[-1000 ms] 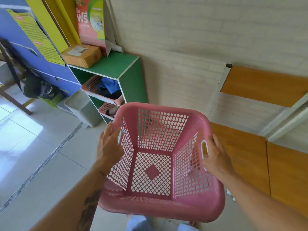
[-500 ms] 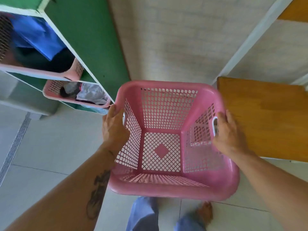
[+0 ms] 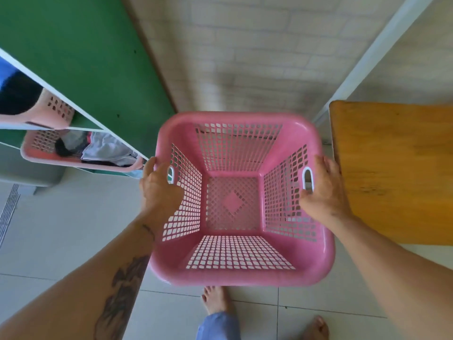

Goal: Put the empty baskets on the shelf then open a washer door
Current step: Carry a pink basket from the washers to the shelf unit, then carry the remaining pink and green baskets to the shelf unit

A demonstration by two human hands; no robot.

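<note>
Pink basket (image 3: 241, 276) clasped by left hand (image 3: 159, 190), right hand (image 3: 323, 195); fingertips hidden under rim

Our arms are bare to beyond the frame's edge, with no sleeves showing. Our left forearm (image 3: 117, 285) carries a dark feathery tattoo along its inner side and a small dark line mark near the wrist. Our left hand (image 3: 159, 190) and right hand (image 3: 323, 195) wear nothing. Below, our feet (image 3: 215, 300) are bare, and light blue trouser legs (image 3: 218, 326) show.
</note>
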